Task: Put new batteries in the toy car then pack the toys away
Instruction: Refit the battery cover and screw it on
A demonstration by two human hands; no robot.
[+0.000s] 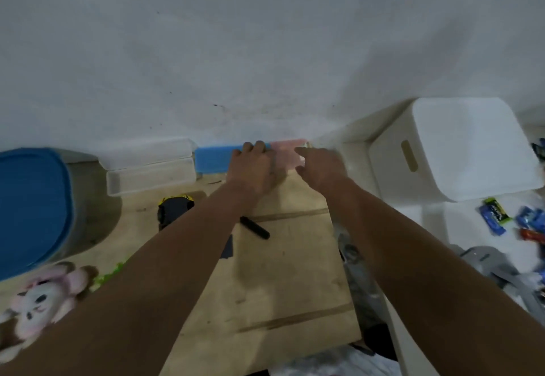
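A black and yellow toy car [174, 209] sits on the wooden floor left of my left forearm. Both arms reach to the wall, where a blue box [213, 159] and a pink box [287, 151] lie side by side. My left hand [253, 170] lies over the spot where they meet, with its fingers hooked over the blue box's top edge. My right hand [321, 166] is open and its forefinger touches the pink box. A black cylinder [255, 227] lies between my forearms. Battery packs [495, 216] lie at the right. The picture is blurred.
A white storage bin [451, 151] stands at the right by the wall. Two clear plastic containers [150, 169] are stacked left of the blue box. A blue-lidded tub [32, 207] fills the left edge. A pink and white plush toy [44, 296] lies bottom left.
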